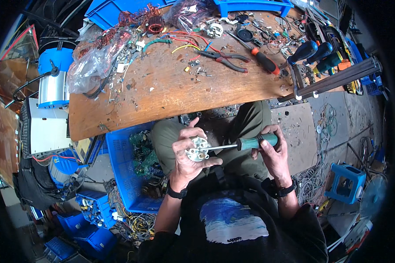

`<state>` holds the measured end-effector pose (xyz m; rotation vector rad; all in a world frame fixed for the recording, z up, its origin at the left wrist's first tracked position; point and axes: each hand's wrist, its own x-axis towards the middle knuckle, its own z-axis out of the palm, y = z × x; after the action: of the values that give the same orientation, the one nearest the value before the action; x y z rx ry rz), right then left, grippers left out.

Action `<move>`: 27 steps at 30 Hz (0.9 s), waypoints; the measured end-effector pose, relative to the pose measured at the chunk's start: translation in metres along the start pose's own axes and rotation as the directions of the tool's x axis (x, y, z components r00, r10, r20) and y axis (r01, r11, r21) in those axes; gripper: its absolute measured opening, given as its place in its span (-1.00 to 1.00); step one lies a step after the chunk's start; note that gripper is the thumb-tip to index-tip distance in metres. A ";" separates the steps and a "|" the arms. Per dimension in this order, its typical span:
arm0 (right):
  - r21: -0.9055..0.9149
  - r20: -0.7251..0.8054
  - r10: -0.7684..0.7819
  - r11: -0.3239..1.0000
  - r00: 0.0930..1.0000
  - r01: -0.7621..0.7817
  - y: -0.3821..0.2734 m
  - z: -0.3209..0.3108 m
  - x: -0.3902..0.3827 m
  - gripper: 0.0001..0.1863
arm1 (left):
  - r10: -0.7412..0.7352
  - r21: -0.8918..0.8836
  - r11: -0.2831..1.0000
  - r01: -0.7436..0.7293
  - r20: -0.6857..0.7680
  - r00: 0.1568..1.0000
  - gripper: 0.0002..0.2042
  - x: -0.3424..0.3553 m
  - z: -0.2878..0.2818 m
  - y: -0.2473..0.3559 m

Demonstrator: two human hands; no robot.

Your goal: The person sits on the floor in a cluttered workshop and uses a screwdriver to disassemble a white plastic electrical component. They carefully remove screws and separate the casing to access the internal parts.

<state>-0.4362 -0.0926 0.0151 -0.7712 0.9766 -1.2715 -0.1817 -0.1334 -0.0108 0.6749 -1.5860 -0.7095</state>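
Over my lap, my left hand (186, 153) grips a round whitish part (198, 150) with several small metal bits on its face. The fingers curl round its far and left side. From the right, my right hand (274, 151) is closed on the green handle of a screwdriver (256, 142). Its metal shaft points left, and the tip reaches the face of the round part. Whether the tip sits in a screw or a slot is too small to tell.
Ahead stands a wooden workbench (162, 96) with pliers (224, 59), an orange-and-black screwdriver (265, 60), copper windings (153, 24) and wire scraps. A metal bar (338, 79) juts over its right end. A blue crate (123, 175) of circuit boards is at my left, a blue stool (346, 184) at my right.
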 end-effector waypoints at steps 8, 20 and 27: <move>-0.024 -0.049 -0.094 0.995 0.994 0.093 -0.005 -0.002 -0.003 -0.69 | -0.019 -0.045 0.999 0.017 -0.040 0.999 -0.25 -0.001 0.000 0.001; 0.005 -0.034 -0.028 1.000 0.999 0.028 0.002 0.006 -0.007 -0.71 | -0.017 -0.066 0.998 0.014 -0.056 0.998 -0.27 0.004 0.006 0.007; 0.112 -0.016 -0.004 0.994 1.000 0.006 0.008 0.012 -0.007 -0.71 | -0.017 -0.052 0.999 0.012 -0.102 0.995 -0.28 0.006 0.007 0.009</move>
<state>-0.4225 -0.0854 0.0139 -0.6781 0.9085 -1.3266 -0.1901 -0.1314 -0.0006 0.6758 -1.4661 -0.7130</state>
